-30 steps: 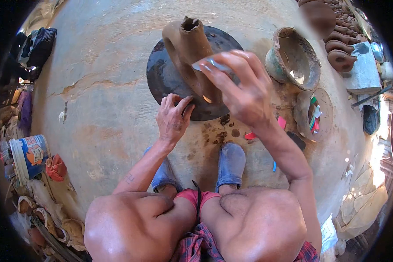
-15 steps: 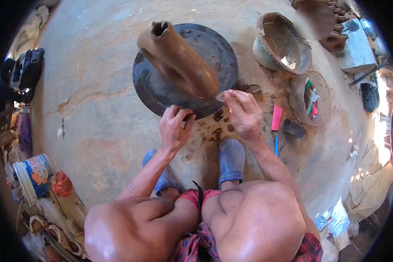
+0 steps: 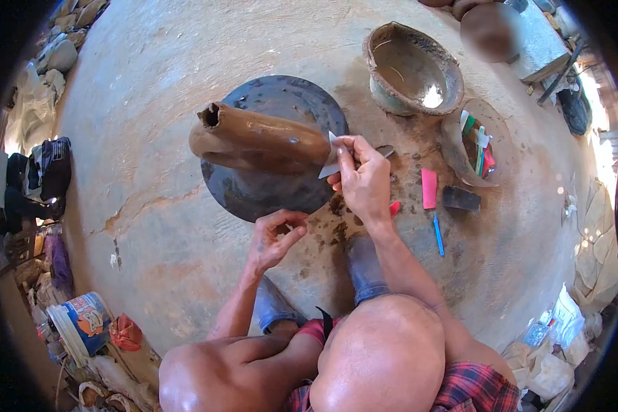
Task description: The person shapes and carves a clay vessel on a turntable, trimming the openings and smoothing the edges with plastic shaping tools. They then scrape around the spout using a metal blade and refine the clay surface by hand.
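Observation:
A wet brown clay vessel (image 3: 268, 141) with a ragged hole at its top stands on a dark round turntable (image 3: 268, 196), seen from above. My right hand (image 3: 364, 180) pinches a thin pale scraper (image 3: 328, 165) whose edge lies against the near right end of the clay. My left hand (image 3: 278, 239) is at the turntable's front rim, fingers loosely curved, with a gap between thumb and forefinger and nothing between them.
Right of the turntable stands a wide rough bowl (image 3: 374, 86) holding water. A shallow dish (image 3: 453, 154) contains several small tools. Close by on the floor lie a pink-and-blue tool (image 3: 430, 191) and a dark block (image 3: 461, 199). A paint bucket (image 3: 89, 323) is at left.
The clay and turntable have rotated, so the holed end points further left. My right hand has brought the scraper onto the clay. My left thumb and forefinger have spread. The view has shifted.

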### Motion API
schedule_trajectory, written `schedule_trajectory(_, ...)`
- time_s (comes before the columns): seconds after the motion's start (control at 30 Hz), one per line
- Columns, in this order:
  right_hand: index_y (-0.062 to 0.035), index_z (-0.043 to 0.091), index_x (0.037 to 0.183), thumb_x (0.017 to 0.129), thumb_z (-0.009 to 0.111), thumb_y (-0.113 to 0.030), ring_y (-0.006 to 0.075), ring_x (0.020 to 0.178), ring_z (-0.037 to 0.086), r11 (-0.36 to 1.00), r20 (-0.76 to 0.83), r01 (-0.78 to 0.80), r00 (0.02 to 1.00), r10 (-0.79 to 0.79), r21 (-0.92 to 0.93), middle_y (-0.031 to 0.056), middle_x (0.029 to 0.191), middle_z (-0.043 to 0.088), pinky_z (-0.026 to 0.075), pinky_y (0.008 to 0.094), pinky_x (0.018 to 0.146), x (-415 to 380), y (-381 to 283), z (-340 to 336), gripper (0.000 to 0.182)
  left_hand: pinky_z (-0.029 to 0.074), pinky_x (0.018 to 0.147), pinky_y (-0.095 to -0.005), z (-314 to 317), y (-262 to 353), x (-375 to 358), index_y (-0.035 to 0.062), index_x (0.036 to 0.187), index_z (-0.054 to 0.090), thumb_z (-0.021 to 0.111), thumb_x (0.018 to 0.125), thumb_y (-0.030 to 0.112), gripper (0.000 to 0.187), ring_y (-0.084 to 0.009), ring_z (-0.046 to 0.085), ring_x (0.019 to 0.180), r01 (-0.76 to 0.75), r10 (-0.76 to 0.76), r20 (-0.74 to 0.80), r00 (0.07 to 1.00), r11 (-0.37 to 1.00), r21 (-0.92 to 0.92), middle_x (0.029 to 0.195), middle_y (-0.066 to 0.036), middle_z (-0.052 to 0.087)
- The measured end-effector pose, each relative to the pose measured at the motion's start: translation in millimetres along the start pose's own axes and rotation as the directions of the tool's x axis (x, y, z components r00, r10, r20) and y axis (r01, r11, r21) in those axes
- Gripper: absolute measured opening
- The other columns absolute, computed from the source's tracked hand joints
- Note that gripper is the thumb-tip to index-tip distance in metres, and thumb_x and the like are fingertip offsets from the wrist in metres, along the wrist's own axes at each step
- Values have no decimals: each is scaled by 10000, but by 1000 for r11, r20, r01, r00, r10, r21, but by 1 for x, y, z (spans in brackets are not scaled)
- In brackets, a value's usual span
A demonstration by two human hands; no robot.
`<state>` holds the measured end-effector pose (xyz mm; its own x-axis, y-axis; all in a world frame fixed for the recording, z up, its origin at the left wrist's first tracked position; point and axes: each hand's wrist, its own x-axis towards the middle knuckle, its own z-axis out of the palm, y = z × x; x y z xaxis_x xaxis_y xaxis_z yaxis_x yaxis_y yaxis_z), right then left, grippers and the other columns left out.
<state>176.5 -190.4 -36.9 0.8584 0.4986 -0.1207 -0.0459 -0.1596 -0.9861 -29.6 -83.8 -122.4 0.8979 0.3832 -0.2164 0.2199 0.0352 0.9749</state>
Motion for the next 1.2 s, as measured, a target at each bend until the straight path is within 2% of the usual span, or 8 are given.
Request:
schedule_trajectory(0.13, 15, 753, 1173, 1043, 642, -83, 72, 600, 662, 970, 90, 236, 969, -231, -57, 33, 799, 725, 518, 233, 521, 3, -33, -1, 197, 541, 765, -267, -14, 8, -10, -2, 1125, 760, 778, 937, 84, 208, -101, 681, 868, 89, -94, -184, 978, 995, -39, 996, -47, 748)
schedule_trajectory(0.27, 21, 759, 1157, 1025, 670, -75, 56, 604, 644, 960, -33, 229, 971, -238, -161, 11, 779, 708, 507, 233, 521, 12, -12, -11, 185, 553, 770, -289, -62, 13, -3, 6, 1167, 711, 833, 895, 90, 310, -134, 686, 901, -296, 407, -557, 724, 912, 282, 1074, -92, 731)
schedule_trajectory(0.3, 32, 740, 1140, 986, 678, -70, 134, 676, 727, 970, -66, 178, 979, -191, -166, 131, 769, 755, 552, 317, 611, 15, 7, -14, 195, 560, 794, -307, -75, 30, 2, 7, 1240, 690, 861, 874, 118, 419, -171, 691, 971, -302, 528, -538, 657, 839, 454, 1150, -119, 720)
schedule_trajectory(0.4, 26, 734, 1149, 1020, 656, -89, 117, 653, 721, 989, -23, -67, 998, 65, -132, 101, 726, 736, 543, 313, 580, 12, 20, -13, 190, 573, 932, -374, -87, 118, 31, 17, 1469, 588, 935, 802, 205, 775, -282, 660, 1244, -316, 777, -332, 534, 548, 775, 1425, -182, 644)
schedule_trajectory(0.6, 11, 743, 1099, 1037, 642, -73, 115, 601, 706, 975, 7, 146, 989, -146, -165, 53, 778, 735, 541, 264, 530, 4, -34, 6, 146, 517, 1099, -408, -109, 140, 58, 33, 1441, 640, 895, 830, 144, 672, -311, 622, 1357, -300, 589, -194, 784, 634, 712, 1465, -177, 643)
schedule_trajectory(0.83, 33, 705, 959, 943, 689, -72, 304, 680, 731, 793, 177, 568, 823, -540, -219, 205, 744, 685, 561, 409, 633, 4, -91, 46, 107, 561, 1039, -401, -100, 140, 56, 33, 1362, 704, 913, 794, 112, 610, -295, 689, 1256, -271, 596, -248, 764, 644, 715, 1389, -181, 693)
schedule_trajectory(1.07, -12, 780, 1141, 1005, 651, -136, 296, 747, 771, 959, -48, -41, 998, 29, -282, 228, 869, 757, 584, 381, 699, 38, -15, -24, 224, 576, 999, -388, -88, 141, 56, 21, 1317, 727, 930, 783, 160, 588, -304, 718, 1191, -284, 665, -257, 701, 591, 755, 1330, -187, 719)
schedule_trajectory(1.2, 7, 771, 1125, 1013, 643, -135, 305, 710, 768, 936, 104, 145, 988, -117, -319, 241, 850, 752, 583, 390, 701, 51, 36, -17, 222, 578, 983, -378, -79, 140, 55, 15, 1296, 737, 938, 781, 187, 579, -293, 725, 1157, -262, 683, -291, 669, 584, 769, 1301, -184, 729)
